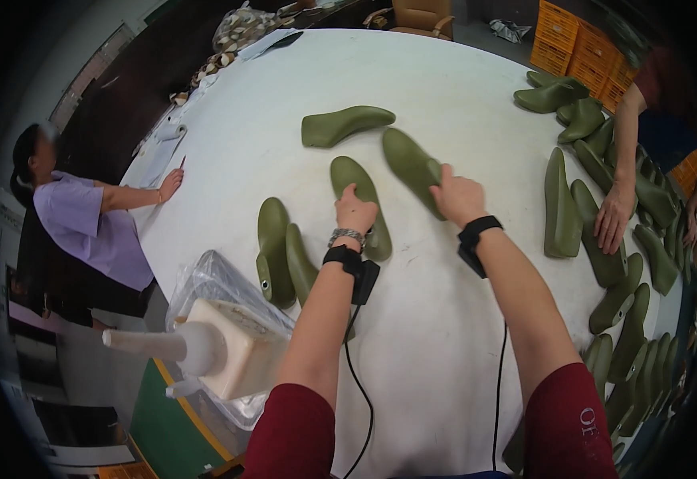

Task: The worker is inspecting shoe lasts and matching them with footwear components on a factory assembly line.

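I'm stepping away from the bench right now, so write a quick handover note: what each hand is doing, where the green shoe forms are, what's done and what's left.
Left hand: resting on a green shoe last that lies flat on the white table, fingers curled over it.
Right hand: gripping a second green last, tilted beside the first.
Nearby: one last lies farther up the table, and a pair lies by the left wrist.
A co-worker's hand rests on the long row of lasts along the right edge.
Done or left: cannot be told from this view; the two held lasts are not in the row.
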Motion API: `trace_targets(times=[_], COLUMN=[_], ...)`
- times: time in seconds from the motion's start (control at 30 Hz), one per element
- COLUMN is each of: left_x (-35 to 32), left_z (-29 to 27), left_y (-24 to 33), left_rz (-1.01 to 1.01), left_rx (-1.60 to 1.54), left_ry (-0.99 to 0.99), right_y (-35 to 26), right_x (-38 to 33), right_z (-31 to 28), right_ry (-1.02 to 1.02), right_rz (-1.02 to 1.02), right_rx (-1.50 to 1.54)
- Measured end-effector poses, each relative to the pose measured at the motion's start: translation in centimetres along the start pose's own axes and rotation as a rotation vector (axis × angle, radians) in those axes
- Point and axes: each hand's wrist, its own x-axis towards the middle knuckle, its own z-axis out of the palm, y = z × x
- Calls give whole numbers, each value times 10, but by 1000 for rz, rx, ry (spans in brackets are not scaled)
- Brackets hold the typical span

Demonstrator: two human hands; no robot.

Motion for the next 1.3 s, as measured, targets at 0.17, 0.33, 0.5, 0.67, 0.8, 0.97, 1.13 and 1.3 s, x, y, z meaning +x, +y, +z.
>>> trace_targets(times=[0.17, 0.33, 0.5, 0.67, 0.8, 0.97, 1.13, 1.3], left_x=[-84, -167, -111, -79, -66, -107, -158, -125], left_z=[44, 61, -58, -116, -143, -82, 3, 25], left_y=[28, 29, 0, -39, -72, -35, 15, 37], left_rz=[73, 203, 198, -370, -253, 12, 538, 524], left_rx=[-41, -279, 633, 378, 316, 367, 298, 430], left_ry=[-217, -696, 306, 242, 62, 30, -80, -433], right_y=[123, 74, 47, 123, 88, 76, 92, 94], right_x=[-51, -142, -217, -231, -236, -275, -299, -313], right_z=[-31, -72, -89, -44, -97, -141, -106, -115], right_ry=[55, -239, -580, -331, -622, -831, -520, -468], right_rz=[289, 43, 149, 424, 508, 426, 242, 128], right_rx=[-404, 166, 27, 180, 307, 474, 317, 201])
